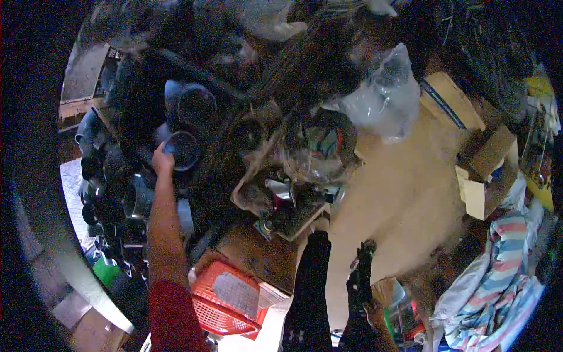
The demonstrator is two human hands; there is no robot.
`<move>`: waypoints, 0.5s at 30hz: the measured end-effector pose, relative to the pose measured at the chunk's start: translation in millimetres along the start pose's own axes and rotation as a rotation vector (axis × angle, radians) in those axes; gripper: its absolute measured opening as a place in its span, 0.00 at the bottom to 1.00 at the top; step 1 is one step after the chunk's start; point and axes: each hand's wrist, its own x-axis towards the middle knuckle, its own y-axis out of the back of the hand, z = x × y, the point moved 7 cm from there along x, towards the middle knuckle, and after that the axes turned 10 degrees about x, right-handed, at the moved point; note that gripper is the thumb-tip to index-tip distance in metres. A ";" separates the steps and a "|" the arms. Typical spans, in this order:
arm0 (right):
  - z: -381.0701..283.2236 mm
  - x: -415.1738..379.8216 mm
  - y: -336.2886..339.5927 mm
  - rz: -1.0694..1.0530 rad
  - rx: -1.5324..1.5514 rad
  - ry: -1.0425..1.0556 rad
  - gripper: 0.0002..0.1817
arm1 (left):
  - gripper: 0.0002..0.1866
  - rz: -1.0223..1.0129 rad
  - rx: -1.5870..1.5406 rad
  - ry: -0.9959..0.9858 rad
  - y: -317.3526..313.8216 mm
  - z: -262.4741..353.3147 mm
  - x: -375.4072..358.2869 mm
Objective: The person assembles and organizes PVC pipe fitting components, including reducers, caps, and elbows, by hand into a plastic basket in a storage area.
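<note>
Head view, looking down: the left hand [162, 159] is stretched out, its fingers closed on the rim of a dark round pot [183, 150], among a pile of other dark pots [111, 188] to the left. Right hand [359, 281] hangs low, gripping a dark tool [365, 258]. 1 red basket [226, 296] sits below the arm.

Head view: worn on the person's head, looking steeply down from high above.
Lens: wide fisheye, dark round edges.
</note>
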 end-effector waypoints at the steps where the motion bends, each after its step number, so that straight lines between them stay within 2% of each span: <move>1: -14.5 -9.6 -21.1 0.049 -0.258 0.001 0.24 | 0.20 0.021 -0.027 -0.039 8.8 7.3 -10.2; 2: -38.4 -24.6 -58.8 0.099 -0.499 -0.010 0.25 | 0.20 0.018 -0.193 -0.025 8.2 4.9 -18.0; 4: -46.1 -22.0 -75.6 0.026 -0.549 -0.028 0.25 | 0.20 0.047 -0.524 -0.007 13.6 0.7 -22.6; 5: -19.1 -4.3 -40.5 -0.009 -0.560 -0.005 0.24 | 0.19 0.275 -0.492 -0.046 43.0 17.9 -48.5; 6: 10.1 9.8 -10.7 -0.041 -0.537 0.022 0.23 | 0.16 0.081 -0.402 0.117 48.3 16.4 -73.1; 7: 50.7 32.2 30.7 -0.074 -0.495 0.031 0.23 | 0.12 0.215 -0.288 0.107 59.8 21.7 -96.1; 8: 33.7 27.9 13.4 -0.103 -0.516 0.073 0.23 | 0.09 0.307 -0.278 0.129 79.6 40.0 -131.1; 9: 17.4 17.0 -2.2 -0.148 -0.501 0.099 0.23 | 0.09 0.352 -0.350 0.071 83.0 47.7 -155.0; 10: -4.8 3.1 -26.1 -0.206 -0.470 0.130 0.23 | 0.08 0.352 -0.343 0.059 85.7 60.2 -181.9; 11: -21.6 -11.2 -47.6 -0.275 -0.427 0.163 0.23 | 0.07 0.334 -0.464 -0.054 73.4 70.4 -207.0; 12: -34.1 -20.3 -60.1 -0.313 -0.433 0.195 0.23 | 0.06 0.282 -0.532 0.000 65.8 86.2 -242.1; 13: -46.2 -32.4 -70.6 -0.346 -0.438 0.216 0.23 | 0.08 0.186 -0.472 -0.138 78.2 118.4 -277.1; 14: -57.8 -33.7 -68.4 -0.300 -0.556 0.247 0.22 | 0.09 -0.135 -0.424 -0.073 28.8 122.6 -309.9; 15: -66.0 -32.2 -61.1 -0.250 -0.676 0.273 0.21 | 0.09 -0.289 -0.426 -0.134 24.3 146.0 -354.2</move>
